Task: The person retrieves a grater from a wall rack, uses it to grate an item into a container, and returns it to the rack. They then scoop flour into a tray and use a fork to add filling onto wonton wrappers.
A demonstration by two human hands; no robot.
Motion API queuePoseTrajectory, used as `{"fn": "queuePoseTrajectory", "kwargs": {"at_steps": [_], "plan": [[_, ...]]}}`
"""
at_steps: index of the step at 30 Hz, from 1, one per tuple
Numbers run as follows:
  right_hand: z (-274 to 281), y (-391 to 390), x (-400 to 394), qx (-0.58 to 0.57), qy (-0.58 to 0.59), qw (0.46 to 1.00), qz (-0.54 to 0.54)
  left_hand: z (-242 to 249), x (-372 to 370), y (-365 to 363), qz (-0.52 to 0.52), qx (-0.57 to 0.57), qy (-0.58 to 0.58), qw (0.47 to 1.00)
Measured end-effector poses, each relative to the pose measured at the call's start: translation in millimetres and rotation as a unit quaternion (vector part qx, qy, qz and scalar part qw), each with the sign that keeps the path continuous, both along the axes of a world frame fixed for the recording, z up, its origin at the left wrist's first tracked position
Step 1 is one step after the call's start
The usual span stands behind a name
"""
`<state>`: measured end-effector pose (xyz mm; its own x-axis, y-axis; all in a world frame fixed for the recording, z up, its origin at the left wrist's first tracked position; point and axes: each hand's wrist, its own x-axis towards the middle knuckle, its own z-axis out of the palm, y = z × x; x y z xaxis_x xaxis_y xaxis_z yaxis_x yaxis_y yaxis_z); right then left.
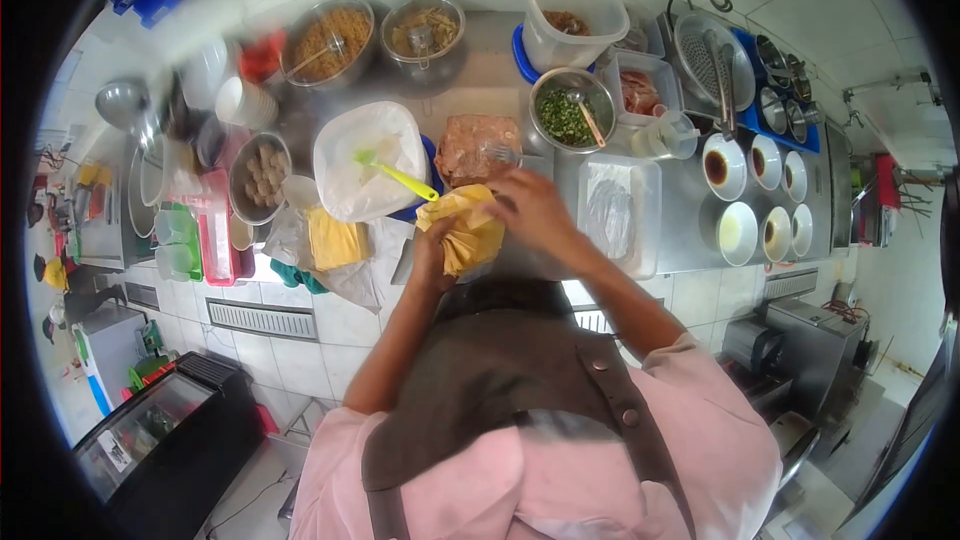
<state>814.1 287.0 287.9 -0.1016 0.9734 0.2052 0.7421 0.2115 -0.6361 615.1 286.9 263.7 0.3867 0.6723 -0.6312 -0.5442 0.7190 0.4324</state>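
Note:
My left hand is wrapped round a bunched yellow wrapper sheet in front of my body. Touching the sheet's upper right side, my right hand has its fingers bent, and whether they pinch the sheet is unclear. Just beyond both hands lies a block of ground meat with a metal utensil at its right edge. To the left, a white tub holds a lime-green spatula, its handle reaching toward my hands. A stack of yellow sheets rests on plastic at the counter's front edge.
Steel bowls of noodles, chopped greens and meatballs stand around. A clear tray sits right of my hands. Several white bowls with dark liquid are farther right. A tall plastic container stands at the back.

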Motion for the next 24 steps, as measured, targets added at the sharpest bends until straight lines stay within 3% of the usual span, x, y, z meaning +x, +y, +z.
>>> {"fn": "queuePoseTrajectory", "kwargs": {"at_steps": [2, 6, 8, 12, 14, 15, 17, 21, 22, 24], "plan": [[2.3, -16.0, -18.1, -0.108, 0.001, 0.994, 0.007, -4.6, -2.5, -5.4, -0.014, -0.014, -0.019, 1.0], [-3.5, -31.4, -29.6, -0.042, -0.011, 0.997, -0.057, -16.1, -7.6, -13.8, -0.056, 0.014, -0.033, 0.998], [-1.8, -37.4, -30.6, -0.066, 0.061, 0.995, -0.05, -16.7, -11.6, -18.9, -0.086, 0.026, -0.06, 0.994], [6.9, -49.2, -36.4, -0.068, 0.151, 0.975, -0.149, -13.0, -1.9, -18.2, -0.128, 0.034, -0.137, 0.982], [4.6, -60.0, -30.3, -0.105, 0.122, 0.981, -0.107, -19.4, -1.9, -22.7, -0.18, 0.025, -0.131, 0.975], [11.0, -63.0, -26.4, -0.182, 0.143, 0.966, -0.119, -30.1, -3.1, -24.1, -0.196, 0.006, -0.173, 0.965], [25.8, -73.9, -19.2, -0.195, 0.174, 0.956, -0.136, -38.7, -5.0, -30.8, -0.199, 0.004, -0.174, 0.964], [32.2, -90.0, 36.4, -0.209, 0.284, 0.921, -0.167, -27.0, 5.1, -34.7, -0.154, -0.044, -0.195, 0.968], [16.7, -93.2, 60.3, -0.154, 0.283, 0.935, -0.146, -27.3, 4.4, -33.9, -0.151, -0.037, -0.191, 0.969], [18.7, -87.3, 107.4, -0.186, 0.266, 0.939, -0.115, -31.4, 2.9, -31.7, -0.154, -0.028, -0.143, 0.977]]}}
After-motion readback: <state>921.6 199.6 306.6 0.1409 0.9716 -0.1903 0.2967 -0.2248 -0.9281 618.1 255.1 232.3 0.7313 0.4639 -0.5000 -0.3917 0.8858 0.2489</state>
